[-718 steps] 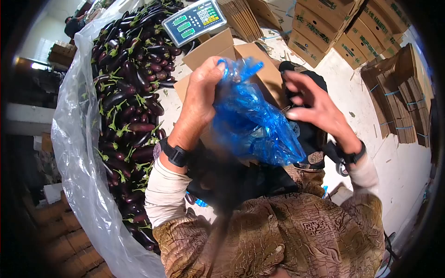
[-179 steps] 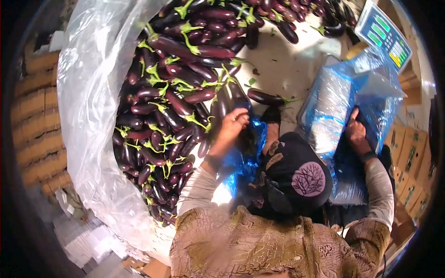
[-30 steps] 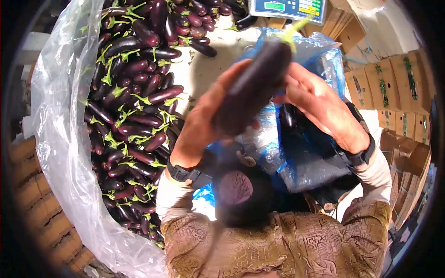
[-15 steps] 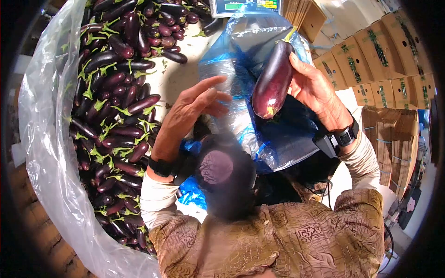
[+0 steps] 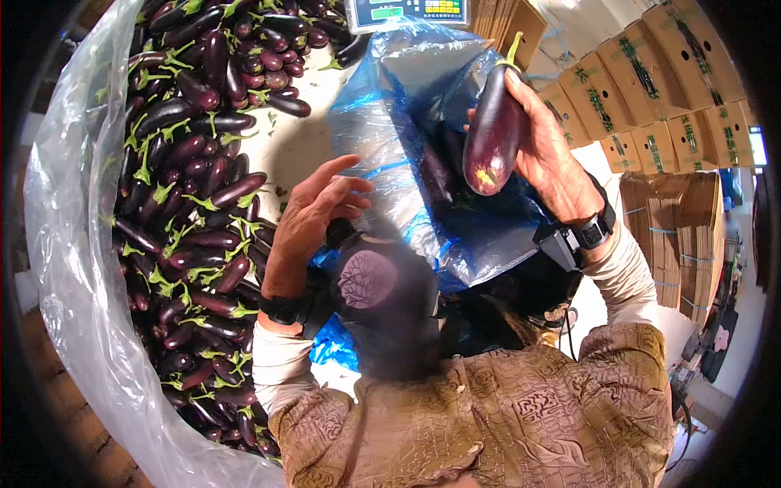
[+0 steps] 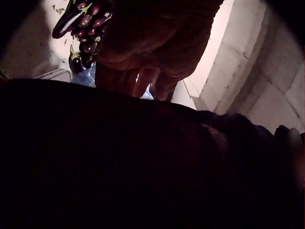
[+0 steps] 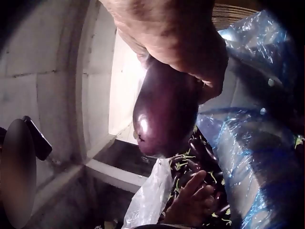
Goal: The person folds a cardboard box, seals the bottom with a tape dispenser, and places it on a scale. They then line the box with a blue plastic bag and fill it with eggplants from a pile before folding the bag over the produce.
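Observation:
My right hand point(image 5: 553, 159) holds a large glossy purple eggplant point(image 5: 492, 134) by its side, stem up, over a box lined with blue plastic film point(image 5: 370, 134). The right wrist view shows the same eggplant point(image 7: 167, 112) from close by, its rounded blossom end pointing down. Inside the film lies another dark eggplant point(image 5: 439, 175), partly in shadow. My left hand point(image 5: 313, 220) hovers left of the lined box with fingers loosely bent and nothing in them. In the dark left wrist view the left hand point(image 6: 152, 47) shows mostly as a silhouette.
A long heap of eggplants point(image 5: 195, 236) lies along the left, bordered by a clear plastic sheet point(image 5: 77, 244). A digital scale point(image 5: 407, 12) stands at the far end. Cardboard boxes point(image 5: 643, 73) and bundled flat cartons point(image 5: 675, 236) are at right. A person's capped head point(image 5: 374, 285) is below the hands.
Long before, both hands handled a blue bag; later the left hand was at the heap. A second ago the eggplant was between both hands; now the right alone holds it and the left has withdrawn.

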Demonstrator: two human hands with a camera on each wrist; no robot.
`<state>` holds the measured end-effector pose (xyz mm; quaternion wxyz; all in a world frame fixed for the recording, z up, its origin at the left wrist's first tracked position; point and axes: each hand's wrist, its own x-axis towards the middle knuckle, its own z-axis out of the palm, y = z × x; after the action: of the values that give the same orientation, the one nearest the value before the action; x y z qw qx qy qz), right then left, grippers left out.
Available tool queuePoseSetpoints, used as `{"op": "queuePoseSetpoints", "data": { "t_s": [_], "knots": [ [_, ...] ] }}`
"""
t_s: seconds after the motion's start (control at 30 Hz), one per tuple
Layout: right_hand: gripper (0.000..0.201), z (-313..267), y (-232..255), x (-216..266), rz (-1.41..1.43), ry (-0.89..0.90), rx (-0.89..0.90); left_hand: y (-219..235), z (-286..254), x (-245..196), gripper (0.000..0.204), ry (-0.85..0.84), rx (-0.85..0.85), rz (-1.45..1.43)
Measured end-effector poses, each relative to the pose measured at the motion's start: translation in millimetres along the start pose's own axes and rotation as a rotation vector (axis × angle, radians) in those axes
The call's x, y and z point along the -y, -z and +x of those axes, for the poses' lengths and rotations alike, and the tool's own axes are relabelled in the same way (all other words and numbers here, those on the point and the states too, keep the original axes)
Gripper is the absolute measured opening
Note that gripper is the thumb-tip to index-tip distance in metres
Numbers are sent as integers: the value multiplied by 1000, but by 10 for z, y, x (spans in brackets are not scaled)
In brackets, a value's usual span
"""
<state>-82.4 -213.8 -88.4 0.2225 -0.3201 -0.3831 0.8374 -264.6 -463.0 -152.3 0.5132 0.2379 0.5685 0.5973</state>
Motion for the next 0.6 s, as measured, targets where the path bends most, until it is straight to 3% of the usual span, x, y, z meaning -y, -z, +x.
{"op": "queuePoseSetpoints", "data": {
  "t_s": [0.3,0.37,0.53,0.6],
  "knots": [
    [47,-123,-104,-27,50,24,-9,-25,-69,47,42,-19,0,8],
    [51,-131,-116,-51,89,-55,34,-70,-89,-65,42,-41,37,28],
    [46,-155,-325,-92,51,-12,121,-372,-132,-459,56,-184,186,152],
    [46,-148,-405,-115,68,-20,134,-592,-159,-587,57,-258,171,190]
  ]
}}
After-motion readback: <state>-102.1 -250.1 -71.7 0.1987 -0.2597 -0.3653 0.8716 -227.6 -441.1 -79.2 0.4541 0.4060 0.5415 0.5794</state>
